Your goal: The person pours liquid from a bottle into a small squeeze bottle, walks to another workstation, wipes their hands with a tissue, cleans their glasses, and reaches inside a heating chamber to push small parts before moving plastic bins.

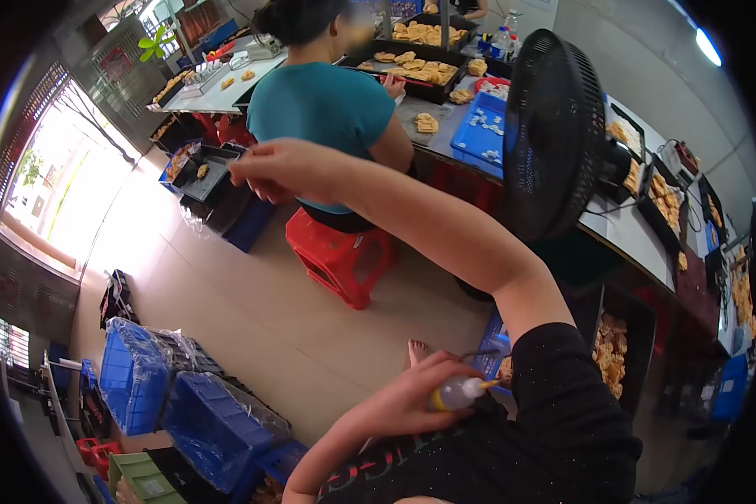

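My left hand [407,396] is wrapped round a small squeeze bottle [455,393] with a white cap and yellowish tip, low in the view in front of my dark shirt. My right arm reaches across the view to the upper left. At its end my right hand [269,170] is raised in the air, fingers curled and pressed together; whether anything small is between them cannot be made out. Behind that hand, lower down, stands a dark tray [214,181] on stacked crates.
A person in a teal shirt [319,105] sits on a red stool [344,260] ahead. A large black fan [550,134] stands at the right. Workbenches hold trays of yellowish pieces [424,71] and a blue tray [472,139]. Blue crates [214,428] line the lower left floor.
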`<act>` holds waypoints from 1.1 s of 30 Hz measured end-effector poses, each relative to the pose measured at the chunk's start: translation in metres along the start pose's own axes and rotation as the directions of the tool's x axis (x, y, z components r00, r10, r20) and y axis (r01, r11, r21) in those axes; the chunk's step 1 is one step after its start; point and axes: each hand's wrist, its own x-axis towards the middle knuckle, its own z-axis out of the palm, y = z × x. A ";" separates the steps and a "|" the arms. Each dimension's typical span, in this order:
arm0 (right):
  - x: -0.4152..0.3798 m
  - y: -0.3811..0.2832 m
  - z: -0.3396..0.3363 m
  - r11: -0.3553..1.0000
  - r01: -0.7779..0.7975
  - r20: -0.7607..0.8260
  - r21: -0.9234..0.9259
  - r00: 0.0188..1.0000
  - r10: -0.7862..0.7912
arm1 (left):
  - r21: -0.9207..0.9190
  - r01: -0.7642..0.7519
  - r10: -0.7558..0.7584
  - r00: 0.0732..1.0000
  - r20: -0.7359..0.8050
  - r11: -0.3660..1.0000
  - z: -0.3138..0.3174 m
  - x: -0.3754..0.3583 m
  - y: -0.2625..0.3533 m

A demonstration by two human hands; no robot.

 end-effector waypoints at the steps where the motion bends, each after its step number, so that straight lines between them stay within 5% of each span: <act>1: 0.011 -0.010 -0.012 0.999 0.024 0.004 0.036 1.000 -0.025 | -0.023 0.036 -0.036 0.999 -0.039 0.999 -0.014 0.005 -0.004; 10: 0.035 -0.060 -0.087 0.971 0.178 -0.047 0.157 0.984 -0.173 | -0.012 0.220 -0.214 0.932 -0.291 0.975 -0.089 0.019 -0.039; 17: -0.042 -0.018 -0.141 0.950 0.244 -0.365 0.193 0.917 -0.161 | -0.094 0.286 -0.301 0.911 -0.282 0.954 -0.135 0.023 -0.075; 24: -0.116 0.055 -0.147 0.970 0.133 -0.716 0.202 0.696 0.054 | -0.102 0.307 -0.322 0.923 -0.210 0.946 -0.191 0.022 -0.101; 27: -0.117 0.069 -0.116 0.994 -0.014 -0.722 0.106 0.687 0.087 | -0.101 0.277 -0.291 0.940 -0.177 0.956 -0.215 0.021 -0.108; 33: -0.094 0.055 -0.052 0.945 -0.295 -0.479 -0.141 0.856 0.196 | -0.151 0.217 -0.222 0.975 -0.022 0.964 -0.239 0.035 -0.129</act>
